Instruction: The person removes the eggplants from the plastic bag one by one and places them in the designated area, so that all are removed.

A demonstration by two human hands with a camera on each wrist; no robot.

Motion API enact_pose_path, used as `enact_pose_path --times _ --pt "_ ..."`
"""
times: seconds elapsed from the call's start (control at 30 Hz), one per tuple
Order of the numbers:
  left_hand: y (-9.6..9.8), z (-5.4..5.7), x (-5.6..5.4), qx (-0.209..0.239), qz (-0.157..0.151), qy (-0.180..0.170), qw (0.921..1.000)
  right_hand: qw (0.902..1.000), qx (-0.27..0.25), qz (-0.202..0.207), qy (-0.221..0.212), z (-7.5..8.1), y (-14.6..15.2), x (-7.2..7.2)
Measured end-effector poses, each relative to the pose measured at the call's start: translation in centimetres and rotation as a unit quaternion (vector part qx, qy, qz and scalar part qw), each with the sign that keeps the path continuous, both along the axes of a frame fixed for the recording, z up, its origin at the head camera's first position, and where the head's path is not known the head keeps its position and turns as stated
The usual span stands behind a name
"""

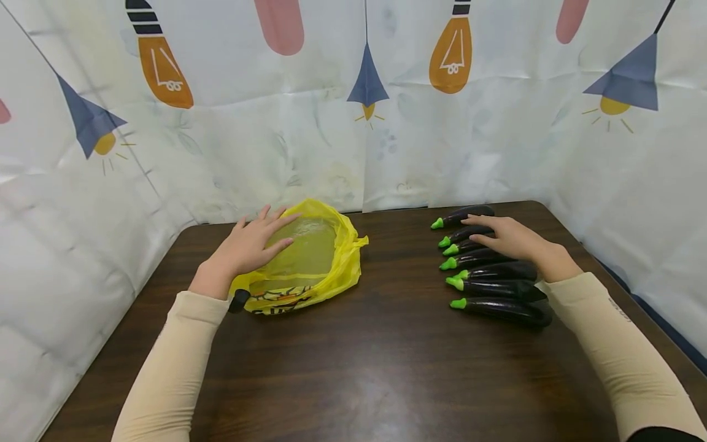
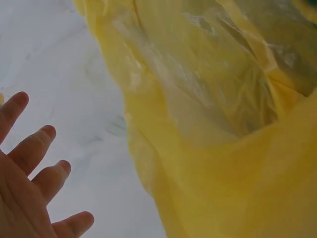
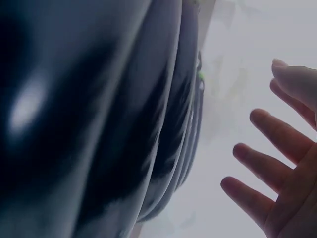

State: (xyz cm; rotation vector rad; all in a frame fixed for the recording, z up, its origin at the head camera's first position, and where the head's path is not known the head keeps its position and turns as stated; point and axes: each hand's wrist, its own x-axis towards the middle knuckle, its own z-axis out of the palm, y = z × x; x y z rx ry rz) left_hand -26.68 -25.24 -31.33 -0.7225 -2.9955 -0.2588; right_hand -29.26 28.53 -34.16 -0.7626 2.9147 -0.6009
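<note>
A yellow plastic bag [image 1: 345, 261] stands on the left half of the table with its mouth spread wide. My left hand [image 1: 247, 245] hovers over the bag's left side, fingers spread and holding nothing. In the left wrist view the fingers [image 2: 37, 148] show apart from the yellow bag [image 2: 198, 173]. Several dark purple eggplants [image 1: 499, 288] with bright green stems lie in a column on the right, stems pointing left. Above the farther ones is my right hand [image 1: 516, 238], its fingers extended. The right wrist view shows that hand gripping nothing, beside the glossy eggplants [image 3: 124, 124].
The dark brown wooden table [image 1: 353, 368] reaches back to a white curtain [image 1: 331, 153] printed with lamps and bulbs. This curtain also closes off both sides. A small black device [image 1: 239, 301] sits at the left wrist.
</note>
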Motion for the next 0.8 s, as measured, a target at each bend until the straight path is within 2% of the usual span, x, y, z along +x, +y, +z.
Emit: enact_pose_path --times 0.2,0.43,0.67,0.8 --pt "-1.8 0.3 0.8 0.001 0.014 -0.018 0.9997 1.0000 0.004 -0.003 0.009 -0.2 1.2 0.0" --pt "-3.7 0.4 1.4 -0.013 0.034 -0.019 0.9991 0.9997 0.018 -0.011 0.008 -0.2 2.6 0.0" --pt "-6.0 -1.2 1.6 -0.023 0.065 -0.040 0.9968 0.9998 0.021 -0.006 -0.001 -0.4 3.6 -0.1" --pt "-6.8 -2.2 1.3 -0.018 0.064 -0.038 0.9971 0.9997 0.025 -0.005 -0.004 -0.6 4.1 -0.4"
